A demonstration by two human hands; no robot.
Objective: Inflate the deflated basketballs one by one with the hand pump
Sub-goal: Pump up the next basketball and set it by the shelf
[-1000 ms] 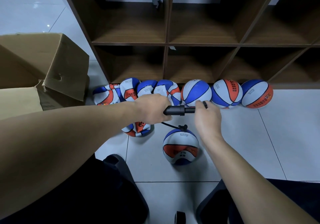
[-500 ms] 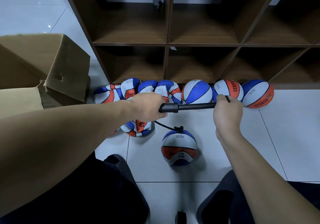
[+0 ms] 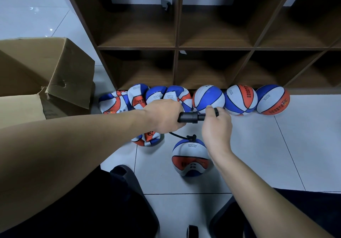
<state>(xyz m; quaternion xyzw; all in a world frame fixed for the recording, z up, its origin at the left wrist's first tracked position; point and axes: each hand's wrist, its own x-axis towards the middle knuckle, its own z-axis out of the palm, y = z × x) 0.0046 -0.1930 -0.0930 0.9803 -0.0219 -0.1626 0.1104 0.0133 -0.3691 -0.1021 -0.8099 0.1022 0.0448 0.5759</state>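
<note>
My left hand (image 3: pixel 163 116) grips the barrel of a black hand pump (image 3: pixel 190 117) held level above the floor. My right hand (image 3: pixel 216 125) grips the pump's handle, pushed in close to the barrel. A thin black hose (image 3: pixel 180 136) runs from the pump down to the valve on top of a blue, white and orange basketball (image 3: pixel 191 157) on the tiles between my knees; its lower side looks dented. A flat, deflated ball (image 3: pixel 147 138) lies under my left wrist.
Several more balls line the foot of a brown cubby shelf (image 3: pixel 177 48): crumpled ones at the left (image 3: pixel 118 102), three round ones at the right (image 3: pixel 240 99). An open cardboard box (image 3: pixel 46 72) stands at the left. White tiles extend to the right.
Half a second ago the handle was drawn far out to the right; my right hand has pushed it back in toward the barrel. The left hand stayed nearly still.
</note>
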